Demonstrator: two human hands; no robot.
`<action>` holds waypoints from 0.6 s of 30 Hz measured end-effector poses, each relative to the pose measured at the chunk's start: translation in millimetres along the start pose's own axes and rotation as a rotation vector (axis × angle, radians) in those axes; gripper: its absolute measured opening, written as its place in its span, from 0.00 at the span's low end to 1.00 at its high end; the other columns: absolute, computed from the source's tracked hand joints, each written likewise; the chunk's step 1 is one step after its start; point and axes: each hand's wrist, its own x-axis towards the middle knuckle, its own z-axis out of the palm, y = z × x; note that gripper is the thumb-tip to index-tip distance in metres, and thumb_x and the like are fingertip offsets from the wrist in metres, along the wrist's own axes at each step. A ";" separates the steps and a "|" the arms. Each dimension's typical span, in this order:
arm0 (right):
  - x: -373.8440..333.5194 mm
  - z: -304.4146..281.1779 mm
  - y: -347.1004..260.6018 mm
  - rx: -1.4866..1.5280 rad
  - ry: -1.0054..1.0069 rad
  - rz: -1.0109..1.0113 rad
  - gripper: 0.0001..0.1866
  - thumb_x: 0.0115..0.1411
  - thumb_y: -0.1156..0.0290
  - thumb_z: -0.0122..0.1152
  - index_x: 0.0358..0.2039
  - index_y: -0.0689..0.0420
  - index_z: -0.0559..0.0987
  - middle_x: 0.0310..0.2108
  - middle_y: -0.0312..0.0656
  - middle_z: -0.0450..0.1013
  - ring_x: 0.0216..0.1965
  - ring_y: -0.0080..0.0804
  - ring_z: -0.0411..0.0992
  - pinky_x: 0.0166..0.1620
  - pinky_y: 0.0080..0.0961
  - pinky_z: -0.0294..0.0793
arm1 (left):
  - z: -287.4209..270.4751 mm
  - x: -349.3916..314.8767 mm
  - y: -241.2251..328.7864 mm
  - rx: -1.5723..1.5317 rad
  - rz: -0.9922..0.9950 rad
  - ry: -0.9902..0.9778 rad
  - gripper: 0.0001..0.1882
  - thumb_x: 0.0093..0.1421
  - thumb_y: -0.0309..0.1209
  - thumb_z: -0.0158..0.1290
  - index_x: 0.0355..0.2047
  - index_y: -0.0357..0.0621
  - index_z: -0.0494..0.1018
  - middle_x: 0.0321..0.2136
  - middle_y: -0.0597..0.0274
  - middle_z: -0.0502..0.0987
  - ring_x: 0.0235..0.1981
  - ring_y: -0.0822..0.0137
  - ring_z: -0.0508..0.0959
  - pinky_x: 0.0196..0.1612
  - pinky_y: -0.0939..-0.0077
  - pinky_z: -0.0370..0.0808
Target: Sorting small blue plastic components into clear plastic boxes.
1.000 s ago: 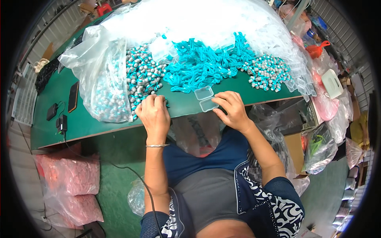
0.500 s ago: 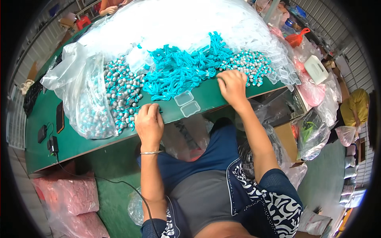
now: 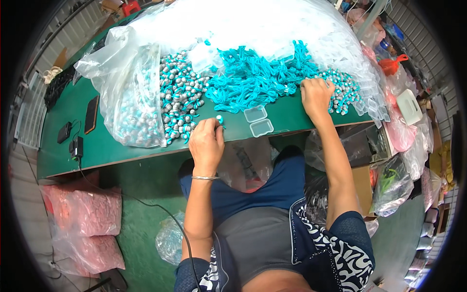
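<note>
My left hand is at the table's front edge, fingers bent, beside a heap of small grey-and-teal plug-like pieces. One such piece shows at its fingertips, between fingers and thumb. My right hand is closed at the left side of a smaller heap of similar pieces; its curled fingers hide whatever they grip. Between the hands lie tangled teal cord bundles. An open clear plastic case rests near the edge, both halves flat on the green table.
A clear bag of grey-and-teal pieces slumps at the left. Behind the cords rises a broad heap of clear cases. A phone and small black devices lie far left. A cable hangs across my left side.
The view has shifted, so the table sits further right. My left hand has come beside a single piece apart from the heap. My right hand stays by the smaller heap, fingers curled.
</note>
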 end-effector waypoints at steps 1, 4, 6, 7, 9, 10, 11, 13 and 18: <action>-0.8 -7.0 -3.6 0.052 0.001 -0.004 0.04 0.51 0.72 0.65 0.29 0.51 0.80 0.29 0.35 0.74 0.39 0.36 0.71 0.52 0.49 0.59 | 1.0 -0.1 -1.1 -0.005 -0.008 -0.004 0.07 0.54 0.26 0.61 0.34 0.43 0.75 0.32 0.58 0.78 0.33 0.52 0.78 0.36 0.60 0.74; -6.6 -34.0 -18.3 0.163 -0.041 -0.036 0.05 0.51 0.72 0.65 0.29 0.51 0.80 0.29 0.36 0.74 0.39 0.37 0.71 0.52 0.48 0.60 | 6.9 -0.7 -3.2 -0.137 -0.022 0.009 0.09 0.54 0.25 0.61 0.37 0.44 0.77 0.33 0.57 0.78 0.34 0.52 0.79 0.36 0.60 0.75; -15.1 -39.3 -24.5 0.248 -0.112 -0.046 0.05 0.52 0.73 0.65 0.31 0.51 0.80 0.30 0.36 0.74 0.39 0.37 0.72 0.51 0.45 0.61 | 8.2 1.2 -0.8 -0.156 -0.019 -0.025 0.10 0.54 0.25 0.61 0.38 0.44 0.77 0.34 0.57 0.78 0.34 0.52 0.80 0.36 0.61 0.75; -19.4 -38.8 -27.0 0.277 -0.141 -0.031 0.05 0.52 0.73 0.65 0.31 0.51 0.80 0.30 0.36 0.74 0.39 0.36 0.72 0.51 0.44 0.61 | 8.3 2.2 0.9 -0.166 -0.016 -0.043 0.11 0.54 0.25 0.60 0.39 0.44 0.78 0.34 0.57 0.79 0.34 0.52 0.80 0.36 0.61 0.75; -24.6 -37.9 -32.4 0.340 -0.199 -0.005 0.06 0.52 0.73 0.65 0.32 0.51 0.80 0.31 0.36 0.74 0.39 0.36 0.72 0.51 0.42 0.61 | 5.6 4.4 2.2 -0.158 -0.022 -0.076 0.10 0.54 0.25 0.60 0.38 0.44 0.78 0.34 0.56 0.79 0.34 0.52 0.80 0.36 0.61 0.75; -25.9 -39.1 -32.4 0.344 -0.205 0.001 0.08 0.52 0.74 0.65 0.34 0.51 0.80 0.32 0.36 0.74 0.40 0.36 0.72 0.50 0.40 0.62 | 4.3 5.4 1.8 -0.153 -0.026 -0.090 0.10 0.55 0.24 0.60 0.38 0.44 0.78 0.34 0.56 0.79 0.34 0.52 0.80 0.37 0.61 0.75; -26.8 -39.8 -32.6 0.364 -0.214 0.017 0.08 0.52 0.74 0.65 0.34 0.51 0.81 0.33 0.36 0.75 0.40 0.36 0.72 0.49 0.40 0.62 | 3.7 6.1 1.0 -0.150 -0.023 -0.098 0.10 0.55 0.24 0.60 0.38 0.43 0.78 0.35 0.56 0.79 0.34 0.52 0.80 0.37 0.60 0.75; -27.9 -40.8 -33.5 0.403 -0.229 0.049 0.09 0.53 0.74 0.65 0.35 0.50 0.81 0.33 0.35 0.75 0.40 0.36 0.73 0.48 0.40 0.62 | 3.1 7.5 -0.6 -0.144 -0.018 -0.114 0.10 0.55 0.24 0.59 0.38 0.43 0.78 0.35 0.56 0.79 0.34 0.51 0.80 0.37 0.60 0.75; -30.3 -42.7 -40.2 0.496 -0.215 0.032 0.09 0.52 0.74 0.65 0.35 0.50 0.81 0.34 0.35 0.76 0.40 0.35 0.73 0.46 0.39 0.63 | 7.3 3.4 4.9 -0.321 -0.038 -0.076 0.10 0.56 0.22 0.57 0.39 0.41 0.78 0.34 0.54 0.78 0.29 0.56 0.79 0.34 0.67 0.75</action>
